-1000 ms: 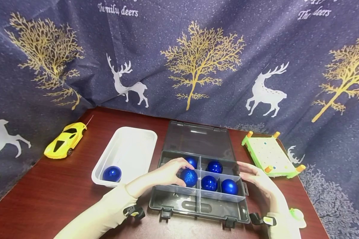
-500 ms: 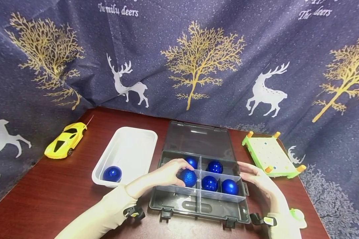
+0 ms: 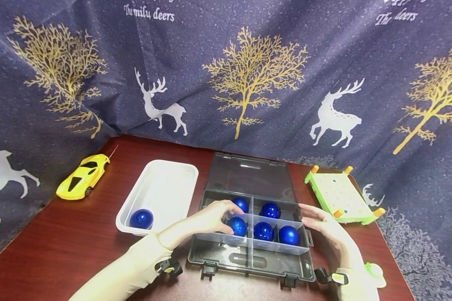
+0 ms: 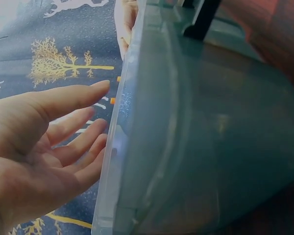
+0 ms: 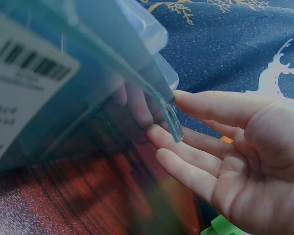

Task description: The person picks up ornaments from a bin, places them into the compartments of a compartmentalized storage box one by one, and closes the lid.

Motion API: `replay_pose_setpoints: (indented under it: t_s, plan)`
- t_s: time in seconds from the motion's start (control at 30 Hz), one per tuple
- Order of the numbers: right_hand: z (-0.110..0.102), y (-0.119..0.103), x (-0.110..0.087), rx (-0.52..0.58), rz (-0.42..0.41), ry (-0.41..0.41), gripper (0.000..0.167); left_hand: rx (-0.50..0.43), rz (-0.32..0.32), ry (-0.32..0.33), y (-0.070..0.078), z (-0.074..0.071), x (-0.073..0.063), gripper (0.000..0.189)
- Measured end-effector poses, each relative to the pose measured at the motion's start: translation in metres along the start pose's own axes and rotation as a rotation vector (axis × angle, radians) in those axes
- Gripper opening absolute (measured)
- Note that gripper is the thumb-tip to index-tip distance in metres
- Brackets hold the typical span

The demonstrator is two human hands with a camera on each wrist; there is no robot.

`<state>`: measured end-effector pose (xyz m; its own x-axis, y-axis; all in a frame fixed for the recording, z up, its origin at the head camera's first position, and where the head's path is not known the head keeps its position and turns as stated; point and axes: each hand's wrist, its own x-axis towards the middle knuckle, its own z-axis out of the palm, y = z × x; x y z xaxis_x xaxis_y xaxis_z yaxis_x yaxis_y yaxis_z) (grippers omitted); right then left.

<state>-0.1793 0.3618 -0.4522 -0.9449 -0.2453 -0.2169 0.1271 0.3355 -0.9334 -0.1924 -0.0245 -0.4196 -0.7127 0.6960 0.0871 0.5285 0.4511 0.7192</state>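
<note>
A dark translucent divided box (image 3: 250, 177) lies on the table with its lid folded back. My left hand (image 3: 212, 215) reaches over its left side, fingers curved loosely around a glittery blue ball (image 3: 238, 226) that sits in the front left compartment. In the left wrist view, the left hand's fingers (image 4: 76, 100) stand above the ball, apparently clear of it. More blue balls, one matte (image 3: 289, 235) and one shiny (image 3: 263, 230), fill neighbouring compartments. My right hand (image 3: 325, 223) rests its extended fingers against the box's right side; the right wrist view shows thumb and fingers near the box edge.
A white tray (image 3: 173, 167) left of the box holds one blue ball (image 3: 141, 219). Further left stands a yellow toy car (image 3: 83, 177). A green toy board with orange legs (image 3: 339, 196) lies at the right. A patterned cloth (image 3: 196, 83) hangs behind the table.
The glittery ball has sunk slightly lower into the front left compartment, and my left fingers appear to have let go of it. The right hand stays in place.
</note>
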Motion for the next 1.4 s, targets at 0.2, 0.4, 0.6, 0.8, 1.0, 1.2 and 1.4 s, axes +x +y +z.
replay_pose_setpoints:
  t_s: [0.2, 0.4, 0.6, 0.8, 1.0, 1.2, 1.4]
  plan:
    - [-0.001, 0.001, 0.0, 0.072, -0.012, -0.043, 0.054, -0.044, 0.019, -0.006, -0.001, -0.003, 0.001, 0.041]
    - [-0.001, 0.003, 0.001, 0.133, -0.018, -0.078, 0.053, -0.096, 0.033, 0.001, -0.002, -0.005, 0.002, 0.038]
    - [0.0, 0.0, 0.001, 0.065, -0.015, -0.029, 0.054, -0.092, 0.049, 0.03, 0.001, -0.009, 0.002, 0.034]
    - [0.0, 0.001, 0.0, 0.096, 0.008, -0.035, 0.056, -0.103, 0.062, 0.041, 0.004, -0.018, -0.001, 0.032]
    - [0.0, 0.003, 0.0, 0.056, -0.02, -0.032, 0.056, -0.095, 0.061, 0.073, 0.007, -0.035, -0.009, 0.03]
    - [0.002, 0.003, 0.0, 0.067, 0.016, -0.023, 0.056, -0.117, 0.074, 0.107, -0.002, -0.061, -0.023, 0.026]
    - [0.0, 0.004, 0.001, 0.153, 0.012, -0.08, 0.055, -0.093, 0.051, 0.14, -0.016, -0.092, -0.042, 0.023]
